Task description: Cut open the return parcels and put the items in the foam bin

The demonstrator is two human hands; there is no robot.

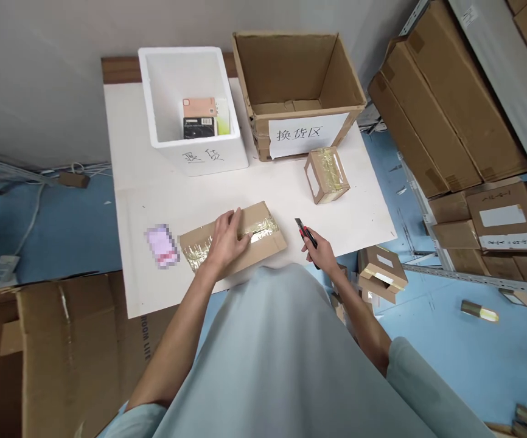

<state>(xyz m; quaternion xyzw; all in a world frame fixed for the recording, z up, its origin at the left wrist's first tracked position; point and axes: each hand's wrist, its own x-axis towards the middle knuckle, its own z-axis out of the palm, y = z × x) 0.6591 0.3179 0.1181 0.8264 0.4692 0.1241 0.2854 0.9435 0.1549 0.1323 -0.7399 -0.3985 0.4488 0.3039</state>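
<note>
A flat cardboard box (263, 216) lies near the front edge of the table, with shiny clear tape along its top and over its left end. My left hand (227, 240) rests on top of it, fingers stretched out and thumb apart. Just right of the box, my right hand (319, 250) is closed around a black utility knife (307, 233); its blade sticks out toward the far side, apart from the box. A smaller taped carton (330, 176) stands farther back on the right. Left of the flat box is a pixelated purple-pink item (162, 245) that I cannot make out.
At the table's (131, 152) back stand a white foam box (199, 159) holding several small packages and a large open cardboard carton (263, 143) with a handwritten label. Shelves with cartons (468, 97) line the right. Boxes (382, 271) lie below the table's right side; a large carton (72, 340) is at left.
</note>
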